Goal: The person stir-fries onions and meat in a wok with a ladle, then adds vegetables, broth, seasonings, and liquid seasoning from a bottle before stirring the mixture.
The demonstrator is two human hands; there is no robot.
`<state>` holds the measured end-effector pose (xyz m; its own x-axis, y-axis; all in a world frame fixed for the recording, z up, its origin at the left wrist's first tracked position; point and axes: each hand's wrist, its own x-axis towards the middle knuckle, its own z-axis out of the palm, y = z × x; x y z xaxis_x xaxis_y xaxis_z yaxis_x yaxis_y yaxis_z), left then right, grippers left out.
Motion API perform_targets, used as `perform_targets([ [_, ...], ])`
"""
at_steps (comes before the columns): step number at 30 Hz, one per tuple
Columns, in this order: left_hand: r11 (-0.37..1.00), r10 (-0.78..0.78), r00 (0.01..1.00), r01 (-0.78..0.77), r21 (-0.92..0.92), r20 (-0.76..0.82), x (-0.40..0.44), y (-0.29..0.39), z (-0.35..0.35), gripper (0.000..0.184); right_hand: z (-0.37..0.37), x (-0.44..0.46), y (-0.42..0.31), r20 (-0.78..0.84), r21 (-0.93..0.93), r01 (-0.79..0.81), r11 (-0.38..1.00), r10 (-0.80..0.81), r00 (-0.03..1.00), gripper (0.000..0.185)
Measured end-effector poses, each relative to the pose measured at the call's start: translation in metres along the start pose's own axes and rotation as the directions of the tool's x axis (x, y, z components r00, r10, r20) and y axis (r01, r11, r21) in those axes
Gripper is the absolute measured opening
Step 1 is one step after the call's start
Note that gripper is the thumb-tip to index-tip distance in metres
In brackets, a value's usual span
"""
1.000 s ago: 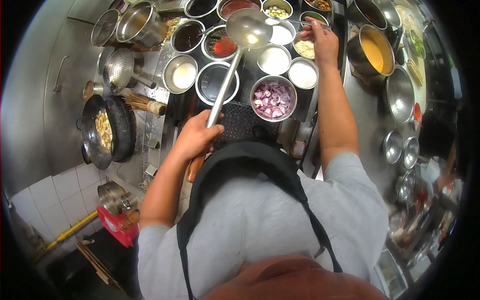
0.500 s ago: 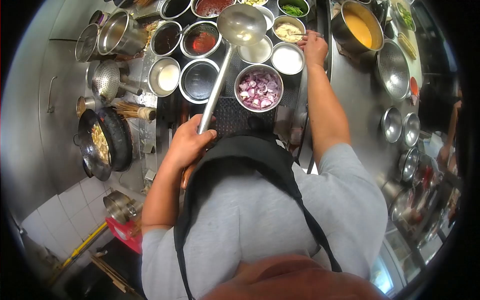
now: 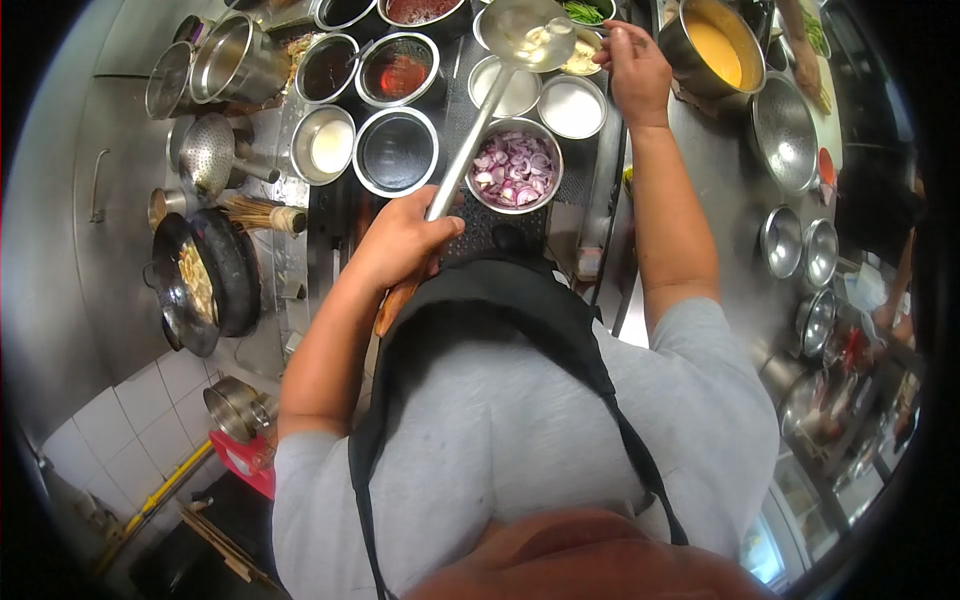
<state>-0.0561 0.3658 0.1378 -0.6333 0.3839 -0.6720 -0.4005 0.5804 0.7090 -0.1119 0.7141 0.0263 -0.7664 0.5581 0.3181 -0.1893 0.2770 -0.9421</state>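
My left hand (image 3: 405,240) is closed around the long handle of a steel ladle (image 3: 462,155), whose wooden end shows below the fist. The ladle's bowl hangs over the far containers and has some pale chopped food in it. My right hand (image 3: 640,78) pinches a thin metal spoon (image 3: 592,26) that reaches toward the ladle's rim; its head is hard to make out. Partly behind the ladle sits a bowl of pale minced food (image 3: 583,62). Nearer me are a bowl of white granules (image 3: 572,108) and a bowl of sliced red onion (image 3: 516,170).
To the left, a wok (image 3: 175,270) holds cooked food, beside a bamboo brush (image 3: 280,215) and a strainer (image 3: 208,155). On the right stand a pot of orange liquid (image 3: 715,50), a colander (image 3: 783,130) and several steel bowls. Another person's hand (image 3: 806,70) is at the cutting board.
The ladle has moved right, over the bowl of pale minced food, and now has pale food in it. My right hand has lifted the spoon out of that bowl.
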Motion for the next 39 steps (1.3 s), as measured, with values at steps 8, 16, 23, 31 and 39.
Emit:
perform_targets([
  [8,0.998,-0.021,0.998,0.025,-0.064,0.06,-0.009,-0.008,-0.005,0.04,-0.034,-0.059,0.029,-0.114,-0.46,0.11,0.881,-0.181,0.977,0.028],
  [16,0.966,0.033,0.998,-0.018,0.257,-0.054,-0.024,-0.023,-0.017,0.041,-0.013,-0.082,0.055,-0.143,-0.305,-0.265,0.915,0.231,0.962,0.033],
  [23,0.939,0.111,0.992,-0.084,0.335,-0.064,-0.027,-0.037,-0.023,0.044,-0.031,-0.081,0.059,-0.227,0.23,-0.503,0.833,0.549,0.805,0.032],
  [31,0.941,0.116,0.992,-0.092,0.326,-0.055,-0.031,-0.04,-0.023,0.043,-0.008,-0.095,0.061,-0.098,0.095,-0.407,0.909,0.415,0.905,0.029],
  [39,0.917,0.173,0.984,-0.148,0.371,-0.037,-0.027,-0.043,-0.022,0.043,-0.03,-0.086,0.033,-0.236,0.293,-0.41,0.864,0.481,0.844,0.03],
])
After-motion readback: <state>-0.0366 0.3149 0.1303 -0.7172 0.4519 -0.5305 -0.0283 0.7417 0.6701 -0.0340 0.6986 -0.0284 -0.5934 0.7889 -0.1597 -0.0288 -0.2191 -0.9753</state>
